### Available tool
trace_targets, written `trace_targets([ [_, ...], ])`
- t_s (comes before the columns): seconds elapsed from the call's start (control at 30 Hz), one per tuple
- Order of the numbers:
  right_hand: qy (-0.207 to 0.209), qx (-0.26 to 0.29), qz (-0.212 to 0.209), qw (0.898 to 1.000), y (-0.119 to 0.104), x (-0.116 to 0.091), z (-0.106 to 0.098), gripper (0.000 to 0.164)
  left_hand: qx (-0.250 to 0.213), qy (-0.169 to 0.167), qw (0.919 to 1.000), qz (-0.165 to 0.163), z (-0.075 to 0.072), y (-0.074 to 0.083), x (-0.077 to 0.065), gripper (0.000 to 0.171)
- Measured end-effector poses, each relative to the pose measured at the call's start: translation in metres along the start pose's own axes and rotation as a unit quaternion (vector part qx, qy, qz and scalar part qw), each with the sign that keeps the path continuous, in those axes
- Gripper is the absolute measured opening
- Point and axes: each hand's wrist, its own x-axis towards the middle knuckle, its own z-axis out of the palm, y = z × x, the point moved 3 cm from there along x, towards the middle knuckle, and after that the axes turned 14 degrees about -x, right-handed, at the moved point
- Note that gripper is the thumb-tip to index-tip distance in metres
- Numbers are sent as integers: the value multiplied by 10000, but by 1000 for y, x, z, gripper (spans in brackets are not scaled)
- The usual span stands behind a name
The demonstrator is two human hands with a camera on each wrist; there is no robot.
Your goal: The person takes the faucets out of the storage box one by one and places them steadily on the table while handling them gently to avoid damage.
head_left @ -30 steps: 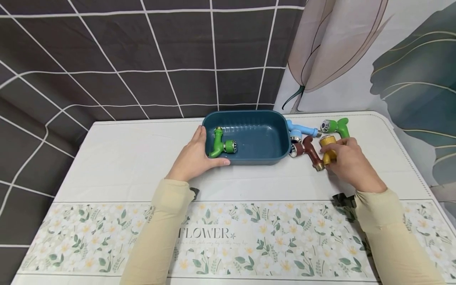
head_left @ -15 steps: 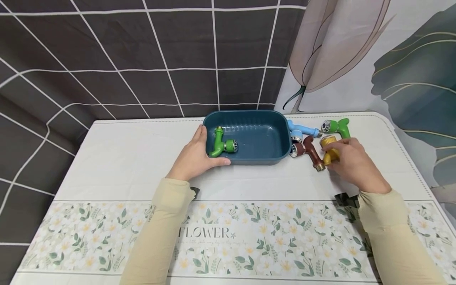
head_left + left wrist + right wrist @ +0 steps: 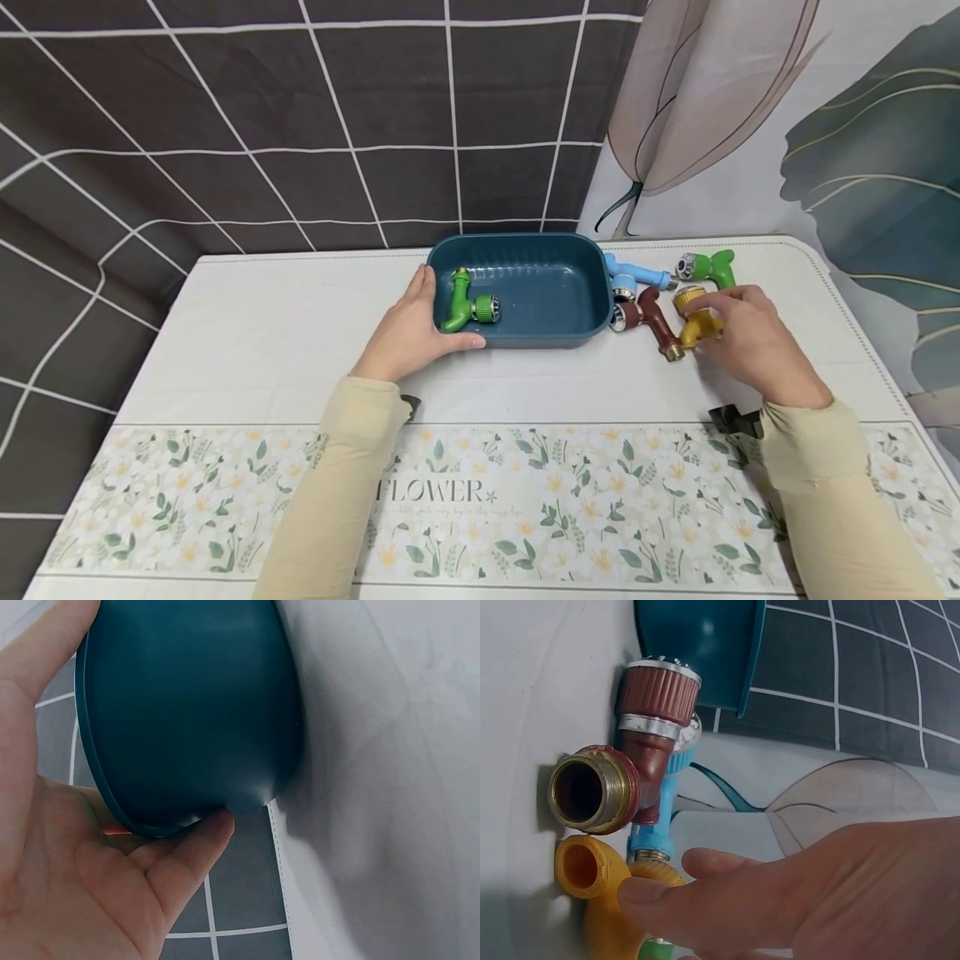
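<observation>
My left hand (image 3: 401, 337) holds the left end of a dark teal plastic basin (image 3: 555, 304), thumb along its front wall and fingers at its far left side. A green tap (image 3: 460, 304) lies inside the basin at that end. On the right, my right hand (image 3: 761, 346) grips a yellow tap (image 3: 701, 327) from above, its index finger across the body near the ribbed knob. In the right wrist view the thumb overlaps the yellow tap (image 3: 604, 919), whose round opening faces the camera; the fingers' far side is hidden.
A brown tap (image 3: 656, 321) lies between the basin and the yellow one. Behind it is a light blue tap (image 3: 641, 271) against the basin's right end. A second green tap (image 3: 712, 267) sits toward the back right. A white, flower-printed cloth (image 3: 262, 333) covers the table.
My right hand has shifted slightly to the right over the yellow tap, so more of its body shows. The tap stays nearly in place. The left hand and basin have not visibly moved.
</observation>
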Motion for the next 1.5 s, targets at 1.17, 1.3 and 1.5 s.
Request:
trace_targets([
  [1.17,1414,389,-832,9857,-55,-5,-19,34,-10,35,10000,12,2,-1,-2,131],
  [1.3,1457,435,-803,9851,-61,-3,-19,35,-13,25,10000,6,2,-1,-1,131],
  [1.5,1394,508,-812,9856,-72,0,-22,38,6,32,10000,0,1,-1,0,131],
])
